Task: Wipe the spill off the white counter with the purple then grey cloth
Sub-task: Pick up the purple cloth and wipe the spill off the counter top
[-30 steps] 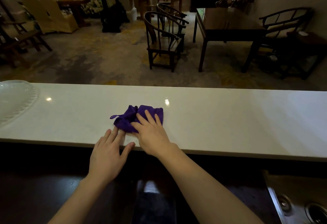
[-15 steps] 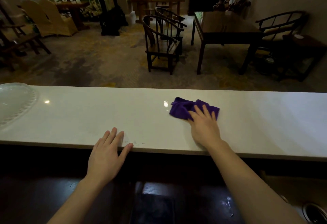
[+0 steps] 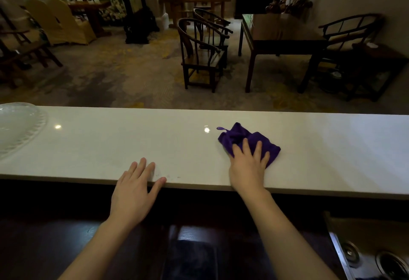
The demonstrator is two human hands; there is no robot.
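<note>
A crumpled purple cloth [image 3: 241,136] with a small hanging loop lies on the long white counter [image 3: 110,144], right of centre. My right hand [image 3: 247,166] presses flat on its near half, fingers spread over the fabric. My left hand [image 3: 135,189] rests palm down on the counter's near edge, left of the cloth, holding nothing. A few faint specks mark the counter by my left thumb. No grey cloth is in view.
A white plate with a ribbed rim [image 3: 24,133] sits at the counter's far left. A steel sink [image 3: 376,259] lies low at the bottom right. Beyond the counter stand dark wooden chairs [image 3: 199,54] and a dark table [image 3: 278,36].
My right hand has slid the purple cloth from beside my left hand to the right along the counter, then slightly nearer the edge. My left hand has stayed put.
</note>
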